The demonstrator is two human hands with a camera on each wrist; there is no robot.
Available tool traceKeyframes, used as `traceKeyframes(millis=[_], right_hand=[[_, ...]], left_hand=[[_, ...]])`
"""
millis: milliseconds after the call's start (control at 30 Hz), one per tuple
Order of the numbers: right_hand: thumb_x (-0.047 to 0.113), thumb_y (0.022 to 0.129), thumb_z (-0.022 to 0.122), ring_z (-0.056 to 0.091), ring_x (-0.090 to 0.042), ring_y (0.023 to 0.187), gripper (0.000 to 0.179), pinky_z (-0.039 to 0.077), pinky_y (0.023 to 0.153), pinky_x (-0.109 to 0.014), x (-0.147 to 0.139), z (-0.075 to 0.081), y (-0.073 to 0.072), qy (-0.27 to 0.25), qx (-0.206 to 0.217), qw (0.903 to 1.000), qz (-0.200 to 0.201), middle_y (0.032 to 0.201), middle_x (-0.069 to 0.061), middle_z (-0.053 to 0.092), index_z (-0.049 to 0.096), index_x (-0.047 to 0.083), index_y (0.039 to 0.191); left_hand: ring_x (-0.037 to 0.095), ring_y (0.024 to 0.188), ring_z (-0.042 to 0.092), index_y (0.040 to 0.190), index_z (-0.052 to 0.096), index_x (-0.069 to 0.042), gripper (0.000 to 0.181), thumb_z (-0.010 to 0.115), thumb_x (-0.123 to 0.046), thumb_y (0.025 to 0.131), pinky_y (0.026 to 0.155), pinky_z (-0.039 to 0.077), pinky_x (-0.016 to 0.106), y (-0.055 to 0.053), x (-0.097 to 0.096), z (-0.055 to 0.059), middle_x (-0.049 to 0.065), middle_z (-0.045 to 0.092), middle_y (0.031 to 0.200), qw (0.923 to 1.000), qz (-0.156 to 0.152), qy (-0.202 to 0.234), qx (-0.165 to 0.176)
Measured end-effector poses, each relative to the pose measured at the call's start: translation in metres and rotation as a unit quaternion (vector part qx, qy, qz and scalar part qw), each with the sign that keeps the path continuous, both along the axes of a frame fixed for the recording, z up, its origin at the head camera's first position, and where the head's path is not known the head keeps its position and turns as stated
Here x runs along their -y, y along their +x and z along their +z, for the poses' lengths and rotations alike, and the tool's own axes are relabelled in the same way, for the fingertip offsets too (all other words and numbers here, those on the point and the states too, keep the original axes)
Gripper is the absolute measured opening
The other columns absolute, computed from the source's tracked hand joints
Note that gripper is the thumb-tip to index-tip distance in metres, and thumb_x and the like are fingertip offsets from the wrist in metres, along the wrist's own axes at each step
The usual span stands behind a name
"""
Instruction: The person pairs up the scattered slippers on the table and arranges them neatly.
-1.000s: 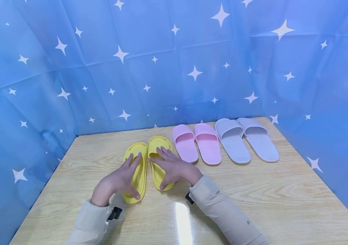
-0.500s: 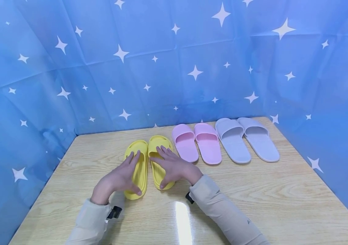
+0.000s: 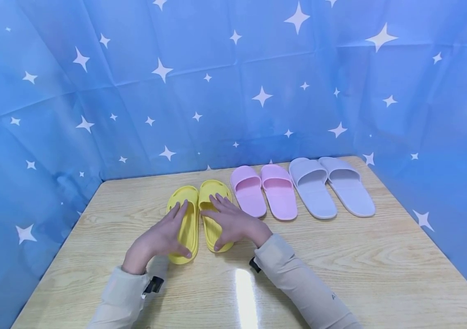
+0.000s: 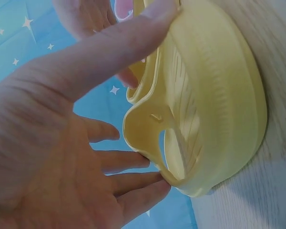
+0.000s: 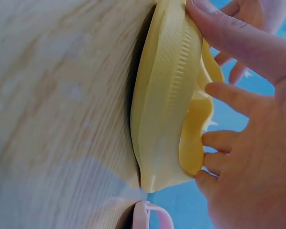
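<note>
Two yellow slippers lie side by side on the table, toes toward the back. In the head view my left hand (image 3: pixel 157 237) is over the left yellow slipper (image 3: pixel 183 195), fingers spread. The left wrist view has its thumb on the heel rim and its fingertips at the strap edge of that slipper (image 4: pixel 224 109). My right hand (image 3: pixel 237 225) reaches over the right yellow slipper (image 3: pixel 213 187). Its thumb touches the rim and its straight fingers meet the strap edge of the slipper (image 5: pixel 164 105) in the right wrist view.
To the right stand a pink pair, with a left pink slipper (image 3: pixel 250 198) and a right one, then a pale grey-blue pair, its near slipper (image 3: pixel 317 196) overlapping its mate. A starry blue cloth (image 3: pixel 200 91) hangs behind the wooden table (image 3: pixel 381 274).
The left yellow slipper has slid a little away toward the back, its heel now more level with the right one. The right yellow slipper has shifted slightly the same way. Both hands stay on them.
</note>
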State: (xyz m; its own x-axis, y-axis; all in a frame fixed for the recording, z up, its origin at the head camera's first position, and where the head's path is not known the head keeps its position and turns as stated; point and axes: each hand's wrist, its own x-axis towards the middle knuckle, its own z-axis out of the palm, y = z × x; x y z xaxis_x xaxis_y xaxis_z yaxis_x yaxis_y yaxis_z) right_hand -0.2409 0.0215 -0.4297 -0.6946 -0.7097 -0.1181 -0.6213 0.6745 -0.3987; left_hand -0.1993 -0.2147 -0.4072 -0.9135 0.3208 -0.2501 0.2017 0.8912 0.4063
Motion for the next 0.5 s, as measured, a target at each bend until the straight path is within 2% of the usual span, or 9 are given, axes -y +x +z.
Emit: traceKeyframes(millis=[300,500], right_hand=[[0.041,0.077,0.091,-0.009,-0.029,0.163,0.102,0.004,0.133,-0.048,0.0012,-0.0002,0.0,0.004,0.003,1.0,-0.004,0.176,-0.013,-0.004,0.036,0.026,0.162],[0.041,0.077,0.091,-0.008,-0.03,0.163,0.106,0.004,0.133,-0.048,0.0009,0.0013,0.0011,0.002,0.0,1.0,-0.002,0.175,-0.014,-0.003,0.033,0.026,0.163]], left_hand=[[0.051,0.155,0.022,0.168,0.0,-0.014,0.135,0.095,-0.032,0.073,0.117,0.036,0.067,0.0018,0.0021,0.0003,0.026,0.0,0.173,1.0,-0.001,0.006,0.002],[0.051,0.155,0.024,0.168,0.0,-0.013,0.134,0.094,-0.032,0.075,0.117,0.036,0.066,0.002,0.0033,0.0003,0.025,0.0,0.173,0.9999,-0.003,0.01,0.0]])
